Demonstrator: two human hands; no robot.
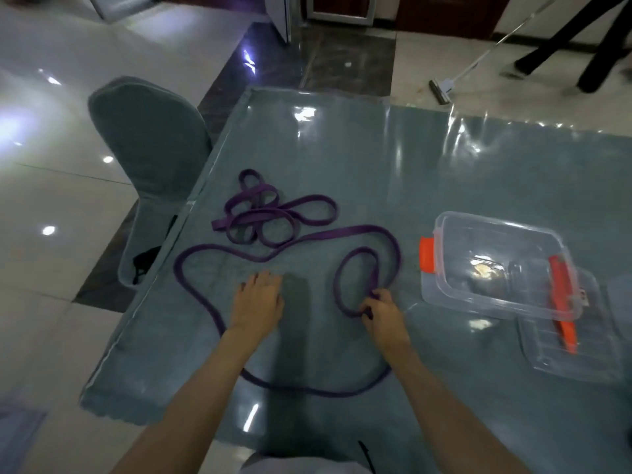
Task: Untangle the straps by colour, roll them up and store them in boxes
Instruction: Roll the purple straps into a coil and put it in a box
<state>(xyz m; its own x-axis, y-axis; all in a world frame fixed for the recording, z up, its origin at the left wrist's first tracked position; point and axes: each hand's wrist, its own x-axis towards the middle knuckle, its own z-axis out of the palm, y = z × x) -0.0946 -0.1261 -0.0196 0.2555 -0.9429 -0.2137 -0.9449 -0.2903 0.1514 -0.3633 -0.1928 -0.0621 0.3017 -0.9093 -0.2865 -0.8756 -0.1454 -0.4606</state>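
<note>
A long purple strap (273,217) lies on the table in loose loops, tangled in a small heap at the far left and sweeping round in a wide curve toward me. My right hand (383,313) pinches the strap at the bottom of a small loop near the table's middle. My left hand (260,299) rests flat on the tablecloth with straight fingers, inside the wide curve, holding nothing. A clear plastic box (496,265) with orange latches stands to the right of my right hand.
The box's clear lid (574,350) lies partly under the box at the right. The table (478,165) wears a grey-green cloth under clear plastic. A covered chair (150,155) stands at the table's left side. Someone's legs (581,46) and a mop (444,90) are on the floor far right.
</note>
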